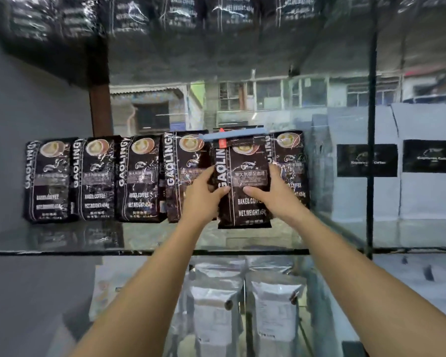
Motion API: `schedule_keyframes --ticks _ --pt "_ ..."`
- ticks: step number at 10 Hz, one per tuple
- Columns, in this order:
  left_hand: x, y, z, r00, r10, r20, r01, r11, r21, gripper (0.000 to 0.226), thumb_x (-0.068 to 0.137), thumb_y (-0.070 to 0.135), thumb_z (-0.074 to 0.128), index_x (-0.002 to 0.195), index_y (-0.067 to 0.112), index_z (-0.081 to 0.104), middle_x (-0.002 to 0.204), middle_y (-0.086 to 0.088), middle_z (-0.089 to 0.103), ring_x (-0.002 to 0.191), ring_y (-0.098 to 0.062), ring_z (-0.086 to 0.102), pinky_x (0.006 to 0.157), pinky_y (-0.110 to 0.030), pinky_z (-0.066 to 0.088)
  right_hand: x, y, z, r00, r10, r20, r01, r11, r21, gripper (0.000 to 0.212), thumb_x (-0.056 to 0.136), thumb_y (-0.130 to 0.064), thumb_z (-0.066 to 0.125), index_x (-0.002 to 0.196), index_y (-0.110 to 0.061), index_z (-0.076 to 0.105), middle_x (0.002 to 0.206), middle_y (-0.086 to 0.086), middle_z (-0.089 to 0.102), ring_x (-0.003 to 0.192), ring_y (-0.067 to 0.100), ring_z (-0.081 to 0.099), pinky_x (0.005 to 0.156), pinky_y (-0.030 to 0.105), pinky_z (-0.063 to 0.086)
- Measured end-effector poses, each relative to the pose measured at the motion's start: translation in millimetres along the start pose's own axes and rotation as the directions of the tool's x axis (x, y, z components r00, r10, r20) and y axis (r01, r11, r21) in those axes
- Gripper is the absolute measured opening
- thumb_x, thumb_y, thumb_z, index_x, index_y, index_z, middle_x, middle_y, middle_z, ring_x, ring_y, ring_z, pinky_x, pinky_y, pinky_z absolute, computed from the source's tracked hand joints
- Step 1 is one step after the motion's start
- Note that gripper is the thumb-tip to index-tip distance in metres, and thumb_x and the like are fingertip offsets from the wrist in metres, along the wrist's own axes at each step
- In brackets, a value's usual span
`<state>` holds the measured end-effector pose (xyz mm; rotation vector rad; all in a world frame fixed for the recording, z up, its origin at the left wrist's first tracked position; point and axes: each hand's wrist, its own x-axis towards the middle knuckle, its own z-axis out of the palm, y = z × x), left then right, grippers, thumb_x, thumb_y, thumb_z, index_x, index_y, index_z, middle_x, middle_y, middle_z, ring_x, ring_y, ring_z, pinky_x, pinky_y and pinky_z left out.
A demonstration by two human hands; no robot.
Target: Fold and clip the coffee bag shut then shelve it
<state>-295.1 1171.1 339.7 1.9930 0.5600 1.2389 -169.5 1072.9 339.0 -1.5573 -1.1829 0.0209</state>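
I hold a black coffee bag upright between both hands, just above the glass shelf. Its top is folded over and closed by a long blue clip with a red tab. My left hand grips the bag's left edge, thumb across the front. My right hand grips its right edge the same way. The bag sits in a gap in a row of matching black bags, in front of the one at the right end.
White bags with black labels stand at the right of the same shelf, behind a dark vertical post. Silver-white pouches fill the shelf below. More black bags line the shelf above. A grey wall is on the left.
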Motion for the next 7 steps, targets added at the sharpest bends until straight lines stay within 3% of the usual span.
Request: schedule_keyframes --ticks 1,3,4,5,6,7 --pt "10 -4 9 1.000 0.014 0.003 -0.014 1.000 0.018 0.061 0.082 0.017 0.064 0.134 0.025 0.034 0.103 -0.005 0.056 0.094 -0.026 0.058 0.080 -0.050 0.055 9 6 0 1.000 0.021 -0.003 -0.021 1.000 -0.001 0.067 0.078 -0.029 0.068 0.130 -0.024 0.026 0.124 0.001 0.057 0.109 0.021 0.056 0.098 0.049 0.045" --pt "19 -17 16 0.999 -0.001 -0.038 0.003 0.999 0.042 0.062 0.082 0.024 0.064 0.136 0.028 0.032 0.115 -0.013 0.061 0.095 -0.028 0.060 0.082 -0.050 0.054 24 18 5 1.000 0.021 -0.023 -0.022 0.999 -0.050 0.069 0.077 -0.037 0.067 0.130 -0.027 0.025 0.121 -0.002 0.055 0.108 0.022 0.055 0.096 0.047 0.046" --pt "21 -19 18 1.000 0.026 -0.005 -0.025 0.993 0.119 0.059 0.085 0.023 0.060 0.136 0.027 0.032 0.118 -0.012 0.061 0.096 -0.030 0.061 0.084 -0.048 0.053 27 21 4 0.999 0.035 -0.033 -0.038 0.995 -0.094 0.078 0.073 -0.051 0.065 0.134 -0.030 0.021 0.130 0.002 0.052 0.111 0.024 0.054 0.096 0.050 0.046" --pt "20 -22 17 0.999 0.009 0.043 -0.017 0.980 0.200 0.059 0.087 0.025 0.057 0.138 0.027 0.027 0.124 -0.014 0.057 0.103 -0.029 0.058 0.088 -0.043 0.050 27 21 4 0.997 0.061 -0.043 -0.068 0.982 -0.178 0.085 0.070 -0.060 0.061 0.136 -0.034 0.014 0.136 0.004 0.048 0.112 0.027 0.054 0.092 0.051 0.049" --pt "11 -23 17 0.997 0.011 0.073 -0.031 0.958 0.284 0.061 0.088 0.030 0.055 0.140 0.026 0.023 0.124 -0.013 0.057 0.104 -0.029 0.057 0.088 -0.043 0.049 21 18 3 0.997 0.075 -0.012 -0.076 0.975 -0.207 0.088 0.074 -0.058 0.058 0.139 -0.038 0.002 0.138 -0.002 0.042 0.110 0.029 0.054 0.082 0.050 0.054" --pt "7 -25 17 0.998 0.038 0.041 -0.050 0.926 0.374 0.062 0.087 0.038 0.053 0.140 0.025 0.022 0.119 -0.010 0.060 0.100 -0.027 0.058 0.081 -0.041 0.050 17 18 0 0.997 0.055 -0.062 -0.068 0.971 -0.229 0.096 0.075 -0.058 0.057 0.140 -0.035 -0.010 0.154 0.003 0.020 0.135 0.028 0.031 0.106 0.052 0.035"
